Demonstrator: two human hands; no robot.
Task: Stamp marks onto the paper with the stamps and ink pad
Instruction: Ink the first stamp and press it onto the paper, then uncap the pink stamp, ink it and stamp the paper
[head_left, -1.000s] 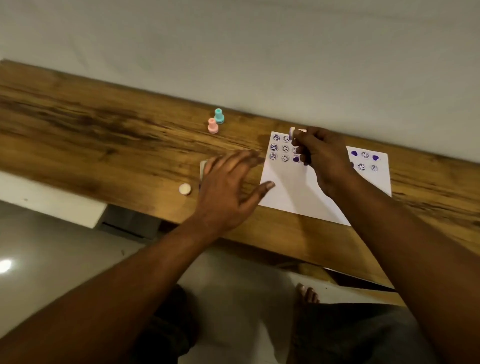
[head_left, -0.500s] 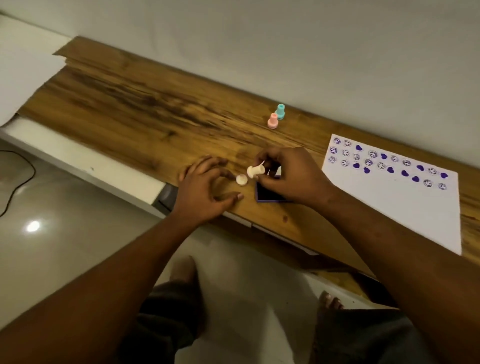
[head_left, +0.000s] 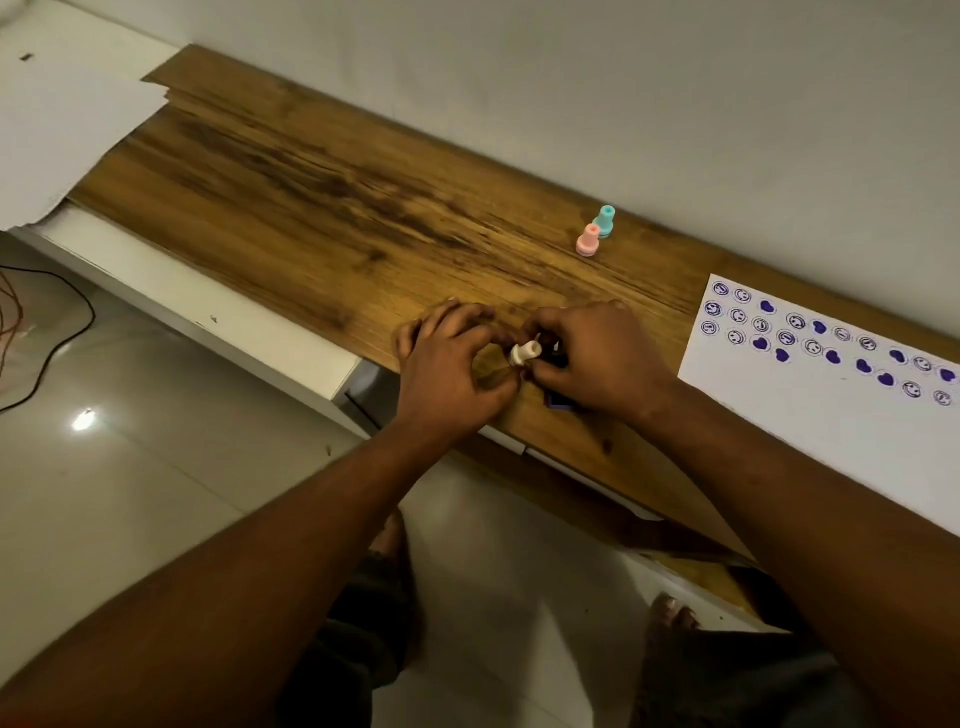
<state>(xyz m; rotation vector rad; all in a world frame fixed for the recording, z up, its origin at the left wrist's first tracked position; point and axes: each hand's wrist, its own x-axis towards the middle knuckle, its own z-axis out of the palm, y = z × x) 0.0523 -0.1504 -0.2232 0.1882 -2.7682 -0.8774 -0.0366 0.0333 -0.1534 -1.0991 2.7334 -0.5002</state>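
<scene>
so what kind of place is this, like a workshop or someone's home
Most likely a room in a home, not a workshop. A narrow wooden shelf runs along a plain wall, the floor is glossy tile, and the person sits barefoot with toy stamps and paper.

White stamp (head_left: 524, 354) tipped on its side, right over the purple ink pad (head_left: 557, 404), which is mostly hidden. Pink stamp (head_left: 587, 240) and teal stamp (head_left: 604, 221) stand upright, touching, beyond the pad. Paper (head_left: 810, 415) lies flat right of the pad, rows of purple smileys and hearts.
</scene>
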